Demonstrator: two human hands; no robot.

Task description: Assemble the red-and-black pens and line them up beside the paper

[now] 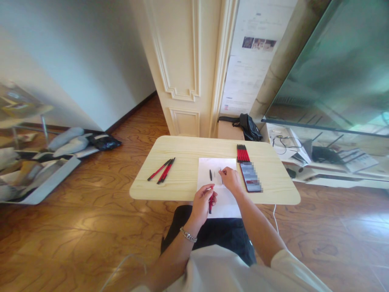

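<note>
My left hand point(204, 198) is closed around a red pen barrel point(210, 204), held upright over the near part of a white paper sheet point(203, 172). My right hand point(230, 178) pinches a small thin part point(221, 171) on the sheet, too small to name. A short black pen piece point(210, 174) lies on the paper between my hands. On the pale wooden table point(179, 156), three red and black pens point(162, 170) lie at the left. A row of several red pens point(242, 153) lies at the back right, beside a phone point(251, 177).
The table is small with rounded corners, over a wooden floor. A cream panelled pillar point(182, 69) stands behind it with a black bag point(247, 126) at its base. A glass-fronted shelf point(328, 154) with cables is at the right. Bags and trays point(45, 162) lie at the left.
</note>
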